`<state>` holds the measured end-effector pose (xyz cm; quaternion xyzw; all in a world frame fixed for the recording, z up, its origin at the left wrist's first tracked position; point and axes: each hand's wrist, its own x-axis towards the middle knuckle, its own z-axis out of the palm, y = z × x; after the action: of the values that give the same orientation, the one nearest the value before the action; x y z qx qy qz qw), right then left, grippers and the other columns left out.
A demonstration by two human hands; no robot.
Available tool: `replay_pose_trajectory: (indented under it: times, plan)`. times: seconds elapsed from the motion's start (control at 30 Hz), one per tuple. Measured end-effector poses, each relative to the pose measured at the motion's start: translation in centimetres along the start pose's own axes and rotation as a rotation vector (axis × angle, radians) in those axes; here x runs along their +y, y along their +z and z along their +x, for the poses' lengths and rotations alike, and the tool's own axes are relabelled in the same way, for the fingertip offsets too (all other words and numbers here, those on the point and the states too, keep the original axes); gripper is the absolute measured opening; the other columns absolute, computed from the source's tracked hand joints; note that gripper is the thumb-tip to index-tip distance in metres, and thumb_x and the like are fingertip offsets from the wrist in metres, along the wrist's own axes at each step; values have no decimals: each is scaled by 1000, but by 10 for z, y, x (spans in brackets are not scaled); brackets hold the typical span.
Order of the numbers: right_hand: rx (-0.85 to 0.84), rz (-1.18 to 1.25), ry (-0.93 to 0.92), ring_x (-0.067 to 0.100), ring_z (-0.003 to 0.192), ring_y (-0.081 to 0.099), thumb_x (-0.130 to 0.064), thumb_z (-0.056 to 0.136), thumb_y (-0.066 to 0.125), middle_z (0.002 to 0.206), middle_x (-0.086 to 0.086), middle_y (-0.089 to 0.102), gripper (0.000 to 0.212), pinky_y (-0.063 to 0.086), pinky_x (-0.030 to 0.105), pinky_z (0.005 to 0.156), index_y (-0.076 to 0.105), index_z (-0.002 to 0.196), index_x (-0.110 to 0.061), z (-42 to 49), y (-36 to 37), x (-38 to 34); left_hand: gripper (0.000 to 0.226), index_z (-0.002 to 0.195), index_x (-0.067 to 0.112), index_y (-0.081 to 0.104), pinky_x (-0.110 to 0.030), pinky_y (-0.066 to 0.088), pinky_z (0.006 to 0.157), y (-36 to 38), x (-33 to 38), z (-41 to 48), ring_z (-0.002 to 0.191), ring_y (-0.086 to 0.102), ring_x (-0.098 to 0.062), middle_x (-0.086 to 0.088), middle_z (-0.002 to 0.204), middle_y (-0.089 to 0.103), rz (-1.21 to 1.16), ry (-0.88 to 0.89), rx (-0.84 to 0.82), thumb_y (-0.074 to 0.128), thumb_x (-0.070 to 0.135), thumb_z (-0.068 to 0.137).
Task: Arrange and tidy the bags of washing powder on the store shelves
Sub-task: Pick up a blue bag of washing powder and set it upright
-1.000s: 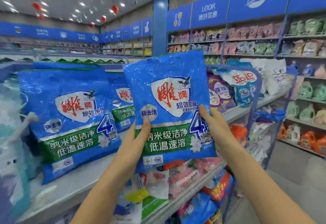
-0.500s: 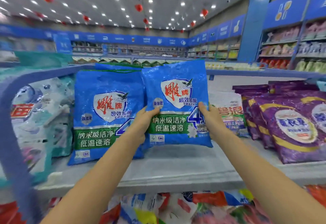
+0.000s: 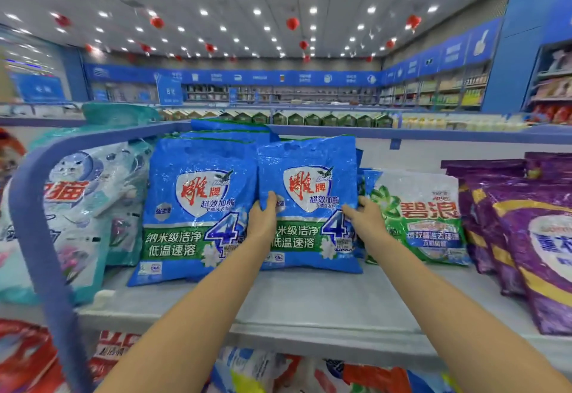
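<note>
Fingers (image 3: pixel 368 203) of the right hand (image 3: pixel 366 220) curl round the right edge of a glossy blue plastic bag of washing powder (image 3: pixel 309 157). The left hand (image 3: pixel 263 222) grips the bag's left edge, thumb on the printed front, the other fingers hidden behind it. The bag stands upright with its bottom edge on the pale grey shelf (image 3: pixel 309 299). It touches a matching blue bag (image 3: pixel 198 207) on its left, and more blue bags stand behind. Just to its right leans a white-and-green bag (image 3: pixel 418 207), followed by dark purple bags (image 3: pixel 526 238). Pale teal-and-white bags (image 3: pixel 83 207) occupy the shelf's left end, behind a curved blue rail (image 3: pixel 34 222).
</note>
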<state>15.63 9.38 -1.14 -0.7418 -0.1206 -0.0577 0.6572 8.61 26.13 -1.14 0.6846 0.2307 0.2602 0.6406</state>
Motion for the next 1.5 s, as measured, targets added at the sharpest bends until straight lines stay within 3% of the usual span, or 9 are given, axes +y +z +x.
replay_pose_trajectory:
  times: [0.27,0.4,0.6,0.8,0.93,1.03,1.23,1.3,1.5]
  plan:
    - [138,14,-185,15,100,53,-6,92,53,113,2,55,28,41,23,78,48,119,-12,-17,-28,-16,56,145,10,33,-41,29,110,0,4,11,134,37,-28,-10,147,41,48,30,-51,30,44,101]
    - [124,41,-302,11,101,55,-6,91,54,113,0,56,25,42,12,71,49,114,-16,-37,-35,-33,47,138,9,40,-30,33,88,-1,9,3,108,48,-15,-7,140,49,26,85,-33,32,39,102]
    - [122,178,-461,4,96,61,-2,91,53,103,-4,66,21,47,6,75,57,98,-22,-77,-45,-55,56,148,24,27,-28,28,103,-44,15,-55,138,34,-15,4,153,32,34,239,-129,43,43,97]
    - [-42,344,-536,9,68,64,-10,91,50,70,-8,67,25,54,19,67,63,82,-29,-144,-14,-57,21,103,25,67,-27,54,81,-183,11,-138,92,69,-17,-2,98,73,-31,534,-132,57,40,92]
    - [-261,408,-486,13,59,59,-39,86,60,64,-4,64,15,53,21,59,67,78,-28,-198,43,-57,41,94,29,72,-20,54,71,-303,-15,-186,76,70,-15,-2,82,74,29,562,103,64,64,74]
    - [-411,405,-416,15,58,58,-61,73,62,65,-1,63,37,53,21,60,67,80,-25,-235,105,-57,50,87,27,72,-15,52,63,-396,-41,-220,66,65,-8,3,72,70,68,516,335,66,72,65]
    - [-639,517,-323,8,56,59,-49,74,59,61,-3,64,24,52,16,59,68,74,-26,-320,261,-73,26,73,22,67,-15,45,51,-583,-87,-294,52,51,-8,6,56,56,160,407,676,55,39,90]
    - [-680,578,-310,8,54,58,-41,81,57,59,-3,63,21,51,15,58,68,73,-25,-351,313,-79,33,68,25,65,-13,43,49,-637,-87,-314,48,47,-5,8,51,52,163,385,760,58,54,82]
    - [-806,590,-235,8,52,57,-3,97,37,56,-3,61,45,51,17,56,68,72,-23,-417,433,-87,30,57,22,59,-17,35,46,-750,-93,-351,45,41,-3,9,46,46,170,341,925,50,41,79]
